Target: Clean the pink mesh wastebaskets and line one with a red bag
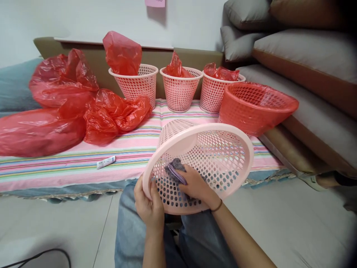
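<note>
A pink plastic wastebasket (223,128) with a perforated wall lies tilted over my lap, its wide mouth toward me. My left hand (149,203) is closed around the rim at the lower left, thumb on the inner side. Inside the basket, my right hand (195,184) grips a grey-purple cloth (175,171) and presses it against the lower left part of the inner wall. The basket's base is at the far end, partly hidden by the rim.
Three pink baskets (181,91) with red bags inside stand along the back of the striped bench cover (134,152). A red-bagged basket (251,111) leans at right beside stacked cushions (306,56). Red plastic bags (50,126) lie left, near a white remote-like object (106,162).
</note>
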A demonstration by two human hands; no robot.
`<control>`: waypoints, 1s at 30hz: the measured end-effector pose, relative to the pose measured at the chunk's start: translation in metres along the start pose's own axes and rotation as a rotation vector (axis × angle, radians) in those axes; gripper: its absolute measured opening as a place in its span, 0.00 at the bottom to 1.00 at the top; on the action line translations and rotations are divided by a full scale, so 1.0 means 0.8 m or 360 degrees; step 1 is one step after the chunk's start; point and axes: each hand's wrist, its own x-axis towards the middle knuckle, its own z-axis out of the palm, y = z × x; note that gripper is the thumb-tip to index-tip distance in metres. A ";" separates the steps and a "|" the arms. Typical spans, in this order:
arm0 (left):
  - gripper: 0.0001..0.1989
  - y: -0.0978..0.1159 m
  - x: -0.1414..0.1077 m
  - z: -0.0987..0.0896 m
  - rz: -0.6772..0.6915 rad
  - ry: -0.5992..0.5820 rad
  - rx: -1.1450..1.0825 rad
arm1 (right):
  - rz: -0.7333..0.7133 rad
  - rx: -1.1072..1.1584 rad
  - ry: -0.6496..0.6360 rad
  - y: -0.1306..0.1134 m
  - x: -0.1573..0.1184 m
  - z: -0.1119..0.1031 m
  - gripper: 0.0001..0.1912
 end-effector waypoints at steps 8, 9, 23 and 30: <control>0.16 -0.004 -0.001 -0.003 -0.0015 0.0003 -0.0007 | -0.0115 0.0753 -0.0288 -0.019 -0.123 -0.009 0.41; 0.16 -0.003 -0.001 -0.003 -0.0014 -0.0006 -0.0021 | -0.0103 0.0811 -0.0299 -0.017 -0.128 -0.013 0.40; 0.14 0.008 0.003 -0.012 0.0163 -0.0125 -0.0141 | 0.0313 -0.0227 0.0279 0.033 0.081 -0.023 0.26; 0.16 -0.001 0.001 -0.008 0.0308 -0.0078 -0.0042 | 0.0362 -0.0378 0.0125 0.036 0.095 0.006 0.24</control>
